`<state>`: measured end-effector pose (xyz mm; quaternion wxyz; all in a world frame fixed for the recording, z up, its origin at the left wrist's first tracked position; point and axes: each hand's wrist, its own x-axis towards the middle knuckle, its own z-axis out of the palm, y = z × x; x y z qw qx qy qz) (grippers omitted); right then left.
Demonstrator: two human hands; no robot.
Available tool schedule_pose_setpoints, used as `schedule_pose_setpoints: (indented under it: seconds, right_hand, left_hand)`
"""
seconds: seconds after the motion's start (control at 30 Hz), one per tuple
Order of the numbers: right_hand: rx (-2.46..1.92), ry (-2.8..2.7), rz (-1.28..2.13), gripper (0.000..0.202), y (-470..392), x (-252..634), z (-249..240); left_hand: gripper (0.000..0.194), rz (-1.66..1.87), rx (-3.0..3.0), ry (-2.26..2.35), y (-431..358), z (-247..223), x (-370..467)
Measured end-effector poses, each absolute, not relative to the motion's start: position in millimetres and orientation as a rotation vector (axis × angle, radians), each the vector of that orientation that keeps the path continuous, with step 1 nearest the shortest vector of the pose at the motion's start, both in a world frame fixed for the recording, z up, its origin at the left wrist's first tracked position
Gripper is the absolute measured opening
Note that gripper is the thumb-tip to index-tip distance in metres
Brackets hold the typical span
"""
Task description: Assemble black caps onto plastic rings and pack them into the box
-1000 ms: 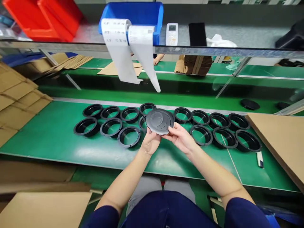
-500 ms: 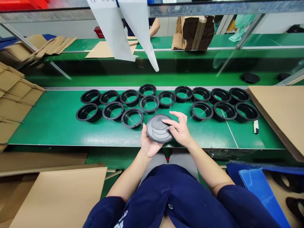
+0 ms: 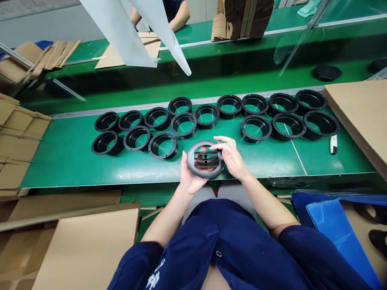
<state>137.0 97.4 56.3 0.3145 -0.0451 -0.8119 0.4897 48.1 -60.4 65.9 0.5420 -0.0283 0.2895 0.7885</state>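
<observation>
A round dark grey louvred vent is held above the front edge of the green bench, its slats standing open with gaps between them. My left hand grips it from the left and below, thumb on the rim. My right hand touches its upper right side with bent fingers. Behind it, several black rings stand on the bench in two uneven rows, among them a front ring left of the vent and another ring to the right.
Flat cardboard lies at the bench's right end, near a small white-and-black object. Cardboard stacks stand at left. White sheets hang ahead. Across the bench, a person's arm shows. A blue sheet is at lower right.
The vent's slats have gone from closed flat to open, with gaps showing through. My right fingers have shifted from its face to its upper right edge. The camera view has tilted and shifted.
</observation>
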Motion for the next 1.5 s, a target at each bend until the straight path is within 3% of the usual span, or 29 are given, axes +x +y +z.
schedule_pose_setpoints:
  seconds: [0.47, 0.67, 0.83, 0.97, 1.07, 1.13, 1.3, 1.5]
  right_hand:
    - [-0.135, -2.162, 1.347, 0.060, 97.8, 142.5, 43.7]
    - [0.127, -2.426, 1.015, 0.059, 94.9, 145.9, 34.8]
    - [0.196, -2.547, 0.980, 0.085, 89.3, 142.9, 30.8]
    - [0.134, -2.559, 1.103, 0.091, 85.7, 142.4, 35.3]
    - [0.056, -2.519, 1.106, 0.088, 88.6, 144.5, 35.9]
    - [0.000, -2.500, 1.088, 0.085, 91.1, 144.5, 34.0]
    - [0.008, -2.515, 1.056, 0.085, 88.5, 138.5, 30.2]
    - [0.020, -2.547, 0.998, 0.083, 85.0, 144.3, 41.7]
  left_hand:
    - [0.075, 1.859, -0.183, 0.629, -60.4, 60.4, 40.2]
    - [0.070, 1.889, -0.258, 0.651, -61.6, 60.2, 34.0]
    - [0.063, 1.817, -0.199, 0.728, -60.5, 54.7, 43.3]
    - [0.063, 1.845, 0.016, 1.178, -76.2, 47.5, 44.1]
    - [0.049, 2.158, -0.021, 1.875, -105.1, 43.4, 20.2]
    - [0.052, 2.324, -0.178, 2.109, -124.8, 40.6, -6.7]
    - [0.060, 2.311, -0.241, 2.105, -144.1, 35.3, -54.9]
    - [0.059, 2.265, -0.119, 1.922, -137.3, 40.7, -13.9]
